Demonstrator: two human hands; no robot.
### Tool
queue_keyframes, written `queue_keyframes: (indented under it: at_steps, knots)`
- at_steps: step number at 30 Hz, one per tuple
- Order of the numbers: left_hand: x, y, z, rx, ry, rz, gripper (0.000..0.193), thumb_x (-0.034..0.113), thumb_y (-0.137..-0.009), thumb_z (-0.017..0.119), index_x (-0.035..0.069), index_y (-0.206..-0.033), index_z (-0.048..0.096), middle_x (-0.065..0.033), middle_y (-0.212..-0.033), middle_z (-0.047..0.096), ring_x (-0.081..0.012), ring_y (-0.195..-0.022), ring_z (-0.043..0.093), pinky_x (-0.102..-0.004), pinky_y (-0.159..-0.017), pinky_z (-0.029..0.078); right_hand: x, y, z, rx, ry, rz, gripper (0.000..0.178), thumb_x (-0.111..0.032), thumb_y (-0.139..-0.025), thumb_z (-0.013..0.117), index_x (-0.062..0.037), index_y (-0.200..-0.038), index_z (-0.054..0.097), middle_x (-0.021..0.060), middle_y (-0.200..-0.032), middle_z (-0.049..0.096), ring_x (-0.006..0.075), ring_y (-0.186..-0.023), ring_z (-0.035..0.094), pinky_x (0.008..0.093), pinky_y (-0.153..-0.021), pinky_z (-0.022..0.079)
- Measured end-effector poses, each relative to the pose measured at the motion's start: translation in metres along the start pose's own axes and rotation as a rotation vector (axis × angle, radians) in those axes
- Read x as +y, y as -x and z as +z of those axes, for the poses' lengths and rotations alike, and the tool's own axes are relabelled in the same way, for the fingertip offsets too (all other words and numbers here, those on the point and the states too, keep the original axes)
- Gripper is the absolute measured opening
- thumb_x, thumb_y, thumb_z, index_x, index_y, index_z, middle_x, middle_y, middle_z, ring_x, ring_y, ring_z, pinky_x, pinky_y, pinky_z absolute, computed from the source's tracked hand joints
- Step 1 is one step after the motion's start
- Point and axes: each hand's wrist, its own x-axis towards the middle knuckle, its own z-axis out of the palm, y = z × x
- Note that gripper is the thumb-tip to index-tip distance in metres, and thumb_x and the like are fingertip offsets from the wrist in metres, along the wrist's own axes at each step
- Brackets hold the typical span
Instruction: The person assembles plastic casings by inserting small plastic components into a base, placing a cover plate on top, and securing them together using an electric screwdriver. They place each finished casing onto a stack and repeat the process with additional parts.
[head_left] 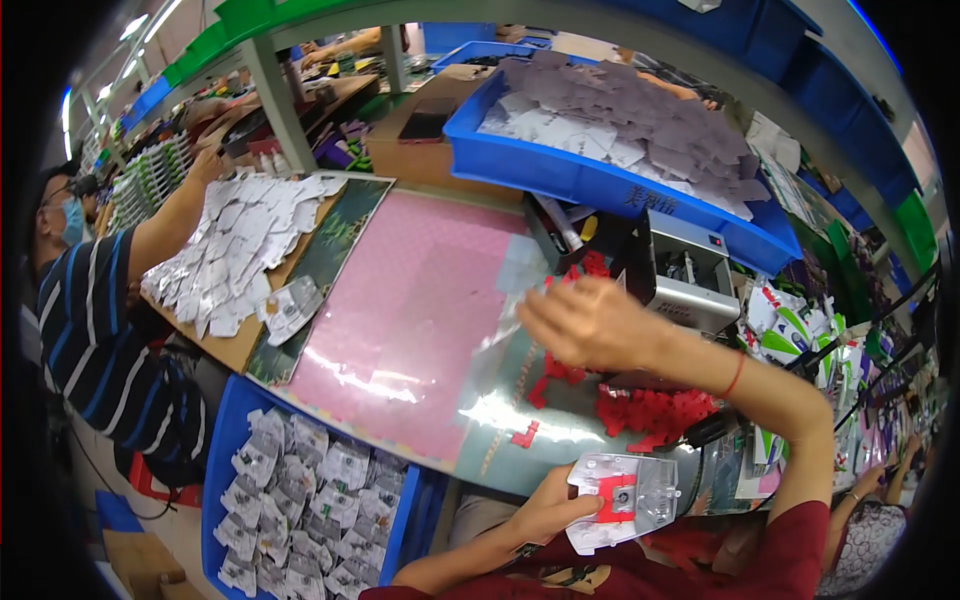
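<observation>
My left hand (553, 508) grips a clear and whitish plastic housing (650, 490) low at the front, with a red plastic piece (617, 499) set in its middle and the thumb resting along its edge. Over the table, my right hand (585, 322) is raised with fingers curled and somewhat blurred. A pale, see-through streak, perhaps clear film (497, 328), shows at its fingertips; I cannot make it out. Small red plastic parts (655, 412) are heaped below my right forearm, and a few lie scattered, one red part (525, 434) nearer the front edge.
A blue crate (393, 520) of similar housings stands at the lower left. Grey and white sheet-like parts fill a blue tray (560, 178) at the back. A silver metal box (695, 290) and a black tool (708, 430) sit rightward. Another person (100, 310) works at left.
</observation>
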Motion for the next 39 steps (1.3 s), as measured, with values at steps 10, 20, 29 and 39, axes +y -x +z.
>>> queue_keyframes:
  at_steps: [10, 20, 29, 39]
  knots:
    - [-0.019, 0.008, 0.001, -0.065, -0.098, 0.034, 0.043, 0.005, -0.073, 0.053, -0.003, -0.114, 0.043, -0.0072, -0.100, 0.055, -0.0109, -0.089, 0.052, -0.0257, -0.078, 0.043, -0.075, 0.020, 0.021, -0.235, -0.342, 0.220, 0.027, -0.015, -0.071, 0.054, -0.0066, -0.096, 0.058, 0.0081, -0.099, 0.056, 0.0211, -0.080, 0.058, 0.0361, -0.054, 0.048]
    - [-0.015, 0.014, 0.005, -0.026, -0.065, -0.003, 0.041, 0.003, -0.072, 0.050, -0.002, -0.112, 0.045, -0.0041, -0.097, 0.055, -0.0074, -0.084, 0.050, -0.0225, -0.075, 0.042, -0.042, 0.021, 0.020, -0.193, -0.488, 0.641, 0.019, -0.011, -0.067, 0.062, -0.0053, -0.084, 0.057, 0.0092, -0.078, 0.056, 0.0267, -0.073, 0.058, 0.0365, -0.057, 0.047]
    - [-0.011, 0.021, -0.011, 0.100, -0.105, 0.007, 0.037, 0.003, -0.070, 0.050, -0.003, -0.107, 0.049, -0.0050, -0.093, 0.057, -0.0095, -0.083, 0.053, -0.0242, -0.074, 0.043, -0.042, 0.027, 0.022, -0.121, -0.088, 0.528, 0.008, -0.010, -0.066, 0.059, -0.0062, -0.073, 0.055, 0.0071, -0.071, 0.053, 0.0212, -0.070, 0.056, 0.0316, -0.052, 0.046]
    - [0.017, 0.006, -0.013, 0.210, -0.058, 0.089, 0.036, 0.000, -0.070, 0.050, -0.004, -0.106, 0.049, -0.0064, -0.093, 0.057, -0.0120, -0.083, 0.055, -0.0272, -0.072, 0.045, -0.066, 0.098, -0.079, 0.176, -1.353, 1.324, 0.023, -0.002, -0.078, 0.054, 0.0008, -0.100, 0.059, 0.0007, -0.067, 0.056, 0.0021, -0.049, 0.047, 0.0156, -0.041, 0.035]
